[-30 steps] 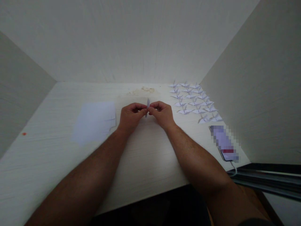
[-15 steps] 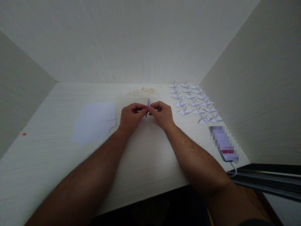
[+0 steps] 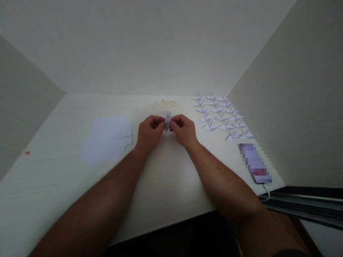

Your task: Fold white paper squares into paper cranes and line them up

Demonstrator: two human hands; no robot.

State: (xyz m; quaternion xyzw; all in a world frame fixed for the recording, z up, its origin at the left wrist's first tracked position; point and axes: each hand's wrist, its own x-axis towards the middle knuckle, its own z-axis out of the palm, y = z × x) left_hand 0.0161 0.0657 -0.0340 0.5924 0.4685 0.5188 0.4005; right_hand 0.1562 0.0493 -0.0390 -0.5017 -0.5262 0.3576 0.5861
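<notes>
Between my two hands, above the middle of the table, stands a small piece of folded white paper (image 3: pixel 167 121), upright with pointed tips at its top. My left hand (image 3: pixel 150 131) pinches its left side between thumb and fingers. From the other side, my right hand (image 3: pixel 184 129) grips it the same way. Fingertips hide part of the folds. To the right, several white paper cranes (image 3: pixel 210 126) are set out in rows near the back corner of the table.
A stack of white paper sheets (image 3: pixel 107 137) lies left of my hands. On the right edge rests a phone (image 3: pixel 255 164) with a white cable (image 3: pixel 267 192). Walls rise behind and at both sides of the table (image 3: pixel 166 185). A small red spot (image 3: pixel 27 152) is far left.
My hands have moved slightly apart. The folded paper between them has turned a little and shows more of its face.
</notes>
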